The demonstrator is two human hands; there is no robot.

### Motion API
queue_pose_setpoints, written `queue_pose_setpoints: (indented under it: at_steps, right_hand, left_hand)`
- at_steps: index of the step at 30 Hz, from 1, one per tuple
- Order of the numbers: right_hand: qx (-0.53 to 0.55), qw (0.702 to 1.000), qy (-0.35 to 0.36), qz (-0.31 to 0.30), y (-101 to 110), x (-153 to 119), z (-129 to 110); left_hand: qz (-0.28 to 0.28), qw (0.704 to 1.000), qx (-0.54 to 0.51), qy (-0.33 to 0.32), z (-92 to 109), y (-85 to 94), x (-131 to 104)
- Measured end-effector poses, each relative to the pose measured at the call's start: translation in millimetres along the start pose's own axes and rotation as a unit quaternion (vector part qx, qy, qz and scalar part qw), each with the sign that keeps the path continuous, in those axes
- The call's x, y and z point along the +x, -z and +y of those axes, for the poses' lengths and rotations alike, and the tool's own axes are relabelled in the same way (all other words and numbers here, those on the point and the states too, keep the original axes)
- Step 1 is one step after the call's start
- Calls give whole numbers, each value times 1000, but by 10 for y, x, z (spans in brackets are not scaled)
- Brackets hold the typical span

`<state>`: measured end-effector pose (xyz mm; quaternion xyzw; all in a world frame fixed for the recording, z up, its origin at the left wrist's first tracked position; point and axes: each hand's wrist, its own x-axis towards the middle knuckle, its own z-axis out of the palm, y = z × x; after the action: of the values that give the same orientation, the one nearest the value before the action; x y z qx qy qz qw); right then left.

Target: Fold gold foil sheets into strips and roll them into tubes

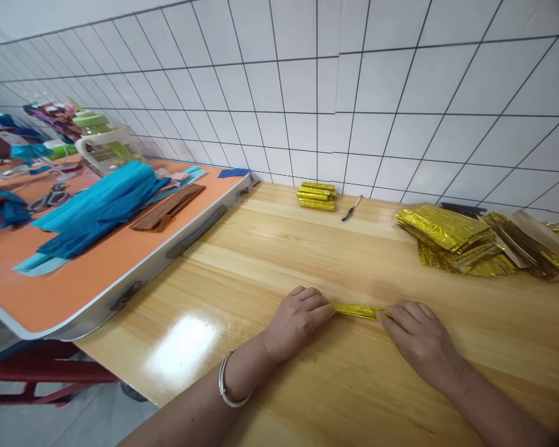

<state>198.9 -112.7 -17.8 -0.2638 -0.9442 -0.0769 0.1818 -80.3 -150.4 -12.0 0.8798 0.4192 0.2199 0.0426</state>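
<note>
Metallic gold colours the strip (355, 310), the small rolls (317, 196) and the right-hand stack (447, 233), against yellow-brown streaked wood (242, 248), a white wall (298, 87) with a dark grid, and, left, an orange tabletop (93, 261) under bright blue sheets (102, 198).

The person wears a slim, silvery, ring-shaped bangle (223, 380) around the left wrist, smooth and shiny. The right wrist is bare, and both forearms show no sleeves. The fingers (313, 298) carry no visible rings.
</note>
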Motion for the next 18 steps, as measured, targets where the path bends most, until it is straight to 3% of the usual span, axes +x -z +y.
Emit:
queue_pose_setpoints:
  at_steps: [3, 8, 14, 18]
  right_hand:
    - [-5, 1000, 24, 1, 42, 7, -33]
    - [-37, 997, 50, -55, 113, -12, -110]
    - [-96, 987, 37, -121, 65, -192, -184]
    - [-117, 984, 17, -133, 13, -276, -225]
  left_hand:
    - [-29, 999, 12, -29, 24, 5, -1]
    - [-89, 994, 33, -54, 89, 70, 20]
    - [-140, 989, 52, 9, 308, 192, 13]
    - [-143, 984, 101, 17, 465, 137, 14]
